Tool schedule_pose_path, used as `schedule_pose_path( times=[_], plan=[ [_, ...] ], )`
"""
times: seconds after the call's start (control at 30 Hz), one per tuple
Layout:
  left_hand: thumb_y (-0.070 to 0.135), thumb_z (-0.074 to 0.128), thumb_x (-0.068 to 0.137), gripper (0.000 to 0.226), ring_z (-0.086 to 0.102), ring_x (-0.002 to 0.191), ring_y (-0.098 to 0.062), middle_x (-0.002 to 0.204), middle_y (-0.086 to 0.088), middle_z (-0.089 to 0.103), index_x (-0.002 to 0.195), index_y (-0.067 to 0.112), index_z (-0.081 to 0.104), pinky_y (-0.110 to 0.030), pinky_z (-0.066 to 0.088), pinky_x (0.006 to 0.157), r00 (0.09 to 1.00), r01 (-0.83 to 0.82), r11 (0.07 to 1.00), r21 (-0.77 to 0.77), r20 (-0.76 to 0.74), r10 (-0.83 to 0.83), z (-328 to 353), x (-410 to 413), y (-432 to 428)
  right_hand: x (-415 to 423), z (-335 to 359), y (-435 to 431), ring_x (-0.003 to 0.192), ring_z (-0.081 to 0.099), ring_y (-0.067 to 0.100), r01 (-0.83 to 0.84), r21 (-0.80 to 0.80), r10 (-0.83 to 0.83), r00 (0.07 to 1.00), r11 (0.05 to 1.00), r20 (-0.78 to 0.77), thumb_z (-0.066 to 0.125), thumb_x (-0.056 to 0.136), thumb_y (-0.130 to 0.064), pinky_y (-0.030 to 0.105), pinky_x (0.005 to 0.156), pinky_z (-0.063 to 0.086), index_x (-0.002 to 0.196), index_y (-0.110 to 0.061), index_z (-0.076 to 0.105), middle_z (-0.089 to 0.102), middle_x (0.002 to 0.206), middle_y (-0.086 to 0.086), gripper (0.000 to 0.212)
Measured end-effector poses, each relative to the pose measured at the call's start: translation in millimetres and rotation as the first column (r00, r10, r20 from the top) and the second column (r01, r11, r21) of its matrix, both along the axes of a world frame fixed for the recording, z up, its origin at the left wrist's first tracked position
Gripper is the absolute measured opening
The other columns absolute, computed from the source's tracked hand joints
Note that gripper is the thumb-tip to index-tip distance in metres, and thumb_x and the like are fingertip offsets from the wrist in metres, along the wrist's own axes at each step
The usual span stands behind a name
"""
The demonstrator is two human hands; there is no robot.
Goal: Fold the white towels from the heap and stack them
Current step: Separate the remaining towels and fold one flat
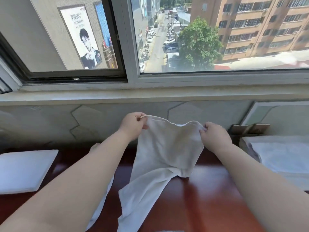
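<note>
While I hold the towel [168, 148] up at 12 o'clock, my left hand [133, 125] pinches one top corner and my right hand [214, 137] pinches the other, fingers [203, 130] curled tight on the hem with nothing else in them. Its top edge sags between the hands, and its lower half is twisted near 4 o'clock and trails down the tabletop [200, 198] toward 6 o'clock. I judge that twist the main risk: laid down like this, the cloth would fold crooked, with a bunched corner trapped inside. A shake to free it could flick the tail off the near edge, or slip a corner from a light pinch. The heap [280, 153] lies at 3 o'clock and the folded stack [25, 169] at 9 o'clock, both close enough for a swinging tail to drag
</note>
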State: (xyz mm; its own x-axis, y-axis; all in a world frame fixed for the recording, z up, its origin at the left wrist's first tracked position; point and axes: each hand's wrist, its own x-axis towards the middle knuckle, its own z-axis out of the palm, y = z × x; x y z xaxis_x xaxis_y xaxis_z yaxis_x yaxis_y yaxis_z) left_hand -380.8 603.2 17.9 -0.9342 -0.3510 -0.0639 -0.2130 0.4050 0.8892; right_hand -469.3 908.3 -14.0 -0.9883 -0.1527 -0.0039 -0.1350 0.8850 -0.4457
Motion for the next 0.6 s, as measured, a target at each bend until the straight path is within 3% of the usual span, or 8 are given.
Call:
schedule_pose_path(
  times=[0.1, 0.2, 0.3, 0.37, 0.47, 0.53, 0.6],
  plan=[
    [0.013, 0.06, 0.104, 0.021, 0.077, 0.083, -0.02, 0.09, -0.006, 0.079, 0.092, 0.015, 0.076, -0.033, 0.062, 0.078, 0.987, 0.15, 0.989, -0.004, 0.057, -0.15, -26.6, 15.5, 13.6, 28.9, -23.5, -20.3, 0.132, 0.048, 0.031, -0.191, 0.114, 0.184, 0.981, 0.975, 0.066, 0.064, 0.092, -0.051, 0.046, 0.107, 0.043, 0.14, -0.029, 0.054, 0.053, 0.141, 0.002, 0.055],
    [0.015, 0.066, 0.099, 0.017, 0.074, 0.079, -0.014, 0.082, 0.002, 0.077, 0.086, 0.02, 0.075, -0.032, 0.058, 0.074, 0.957, 0.281, 0.953, -0.11, 0.111, -0.269, -48.7, 29.1, 29.3, 53.8, -34.9, -54.9, 0.139, 0.04, 0.024, -0.43, 0.047, 0.428, 0.903, 0.902, 0.04, 0.07, 0.089, -0.052, 0.041, 0.115, 0.036, 0.147, -0.031, 0.051, 0.049, 0.15, -0.005, 0.064],
    [0.025, 0.072, 0.095, 0.012, 0.06, 0.069, -0.01, 0.078, 0.003, 0.072, 0.085, 0.025, 0.066, -0.031, 0.047, 0.068, 0.958, 0.274, 0.947, -0.166, 0.136, -0.253, -66.8, 41.8, 34.4, 67.8, -45.3, -84.7, 0.12, 0.054, 0.024, -0.525, -0.009, 0.525, 0.851, 0.851, -0.01, 0.067, 0.095, -0.044, 0.039, 0.102, 0.044, 0.113, -0.023, 0.071, 0.069, 0.116, -0.003, 0.028],
    [0.026, 0.069, 0.098, 0.012, 0.053, 0.066, -0.009, 0.077, 0.002, 0.068, 0.089, 0.025, 0.06, -0.028, 0.045, 0.065, 0.962, 0.252, 0.958, -0.138, 0.148, -0.231, -78.3, 52.0, 31.7, 78.0, -53.7, -96.0, 0.108, 0.057, 0.021, -0.516, -0.048, 0.518, 0.855, 0.855, 0.025, 0.062, 0.098, -0.045, 0.04, 0.09, 0.047, 0.099, -0.022, 0.069, 0.069, 0.098, -0.005, 0.024],
    [0.021, 0.06, 0.099, 0.009, 0.055, 0.069, -0.011, 0.082, 0.004, 0.069, 0.097, 0.028, 0.057, -0.032, 0.046, 0.067, 0.948, 0.278, 0.954, -0.113, 0.194, -0.254, -96.3, 70.3, 25.0, 97.6, -68.0, -105.1, 0.097, 0.058, 0.02, -0.506, -0.053, 0.509, 0.854, 0.861, 0.113, 0.045, 0.102, -0.059, 0.041, 0.081, 0.05, 0.098, -0.028, 0.062, 0.065, 0.091, -0.004, 0.035],
    [0.017, 0.059, 0.097, 0.018, 0.063, 0.08, -0.012, 0.098, 0.008, 0.071, 0.102, 0.033, 0.053, -0.025, 0.047, 0.069, 0.94, 0.277, 0.96, -0.034, 0.218, -0.264, -109.8, 82.8, 21.3, 107.7, -75.9, -110.9, 0.089, 0.06, 0.026, -0.47, -0.03, 0.466, 0.864, 0.882, 0.191, 0.048, 0.103, -0.046, 0.039, 0.074, 0.051, 0.106, -0.025, 0.06, 0.063, 0.089, 0.001, 0.024],
    [0.015, 0.057, 0.095, 0.026, 0.068, 0.087, -0.016, 0.112, 0.011, 0.067, 0.104, 0.038, 0.05, -0.024, 0.048, 0.068, 0.952, 0.172, 0.985, 0.017, 0.253, -0.171, -127.8, 98.5, 12.3, 112.0, -83.1, -114.5, 0.081, 0.059, 0.026, -0.419, 0.023, 0.404, 0.886, 0.908, 0.227, 0.048, 0.1, -0.026, 0.036, 0.069, 0.048, 0.111, -0.024, 0.058, 0.064, 0.087, 0.001, 0.014]
  ],
)
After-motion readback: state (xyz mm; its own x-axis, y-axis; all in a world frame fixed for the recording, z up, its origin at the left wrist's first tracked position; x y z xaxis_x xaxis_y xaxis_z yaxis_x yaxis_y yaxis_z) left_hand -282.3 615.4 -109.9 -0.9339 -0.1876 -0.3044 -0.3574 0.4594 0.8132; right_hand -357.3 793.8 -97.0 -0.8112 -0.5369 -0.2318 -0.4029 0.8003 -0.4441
